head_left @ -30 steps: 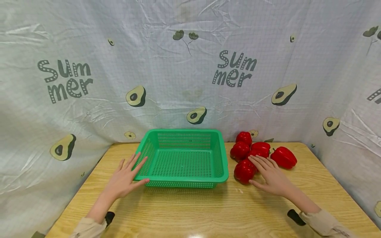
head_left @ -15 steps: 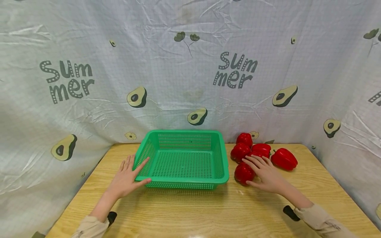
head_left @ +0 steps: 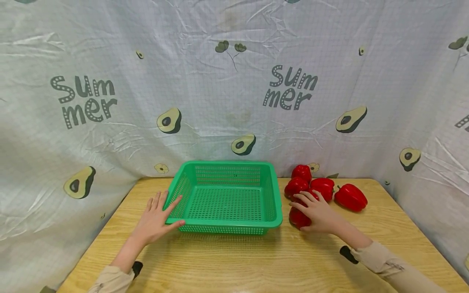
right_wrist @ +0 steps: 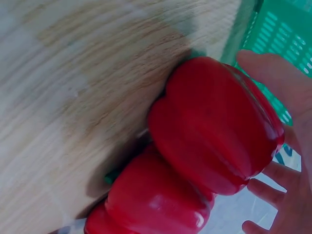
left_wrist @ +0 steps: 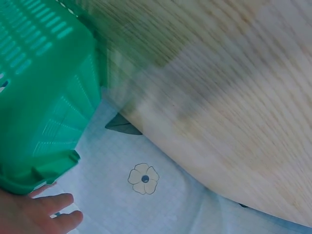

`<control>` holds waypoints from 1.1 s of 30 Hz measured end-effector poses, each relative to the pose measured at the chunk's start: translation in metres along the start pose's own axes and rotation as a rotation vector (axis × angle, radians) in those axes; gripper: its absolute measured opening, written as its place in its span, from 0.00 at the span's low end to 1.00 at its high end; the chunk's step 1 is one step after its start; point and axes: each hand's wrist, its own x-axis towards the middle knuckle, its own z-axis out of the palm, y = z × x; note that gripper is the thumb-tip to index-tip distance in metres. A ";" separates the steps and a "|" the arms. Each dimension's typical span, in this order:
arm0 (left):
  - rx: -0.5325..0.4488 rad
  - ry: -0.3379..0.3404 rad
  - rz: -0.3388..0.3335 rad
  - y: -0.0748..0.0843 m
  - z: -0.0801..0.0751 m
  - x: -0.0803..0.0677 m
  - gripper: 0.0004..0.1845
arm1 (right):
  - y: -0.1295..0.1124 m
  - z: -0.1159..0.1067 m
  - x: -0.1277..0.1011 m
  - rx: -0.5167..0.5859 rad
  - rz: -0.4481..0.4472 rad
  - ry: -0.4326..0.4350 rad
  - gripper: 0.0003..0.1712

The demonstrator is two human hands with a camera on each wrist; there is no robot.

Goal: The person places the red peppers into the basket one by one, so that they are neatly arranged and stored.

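at the lower left of the head view a beige sleeve [head_left: 106, 283] leads up to the left hand [head_left: 155, 219], which lies flat on the wooden table [head_left: 227, 260] with its fingers straight and spread, the fingertips touching the left wall and near corner of the green basket [head_left: 227, 221]. the basket sits in the middle of the frame, with only its perforated floor showing inside. in the left wrist view the same corner of the basket fills the upper left and fingertips show at the bottom left edge.

just right of the basket, the nearest red pepper [head_left: 298, 217] lies on the table with the right hand [head_left: 318, 213] draped over it, fingers spread and curving round its top and the thumb low at its near side. the right wrist view shows this pepper in the middle of the frame, thumb and fingers on either side of it. further right and toward the back sit four more peppers [head_left: 322, 187], clustered close together. behind everything hangs a wrinkled avocado-print cloth [head_left: 234, 81].
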 end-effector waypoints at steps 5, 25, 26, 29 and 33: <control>-0.005 -0.007 -0.004 -0.001 0.002 0.001 0.40 | -0.001 0.002 0.002 -0.031 -0.024 -0.064 0.42; -0.064 -0.008 -0.016 0.001 0.004 0.000 0.39 | 0.003 0.010 -0.002 -0.065 -0.063 0.056 0.38; -0.068 -0.008 -0.017 0.001 0.004 0.000 0.39 | 0.003 0.010 -0.003 -0.066 -0.058 0.069 0.39; -0.076 -0.010 -0.022 0.001 0.004 -0.001 0.39 | 0.002 0.010 -0.005 -0.068 -0.053 0.106 0.41; -0.081 -0.010 -0.025 0.001 0.004 -0.001 0.39 | 0.000 0.010 -0.009 -0.047 -0.045 0.133 0.43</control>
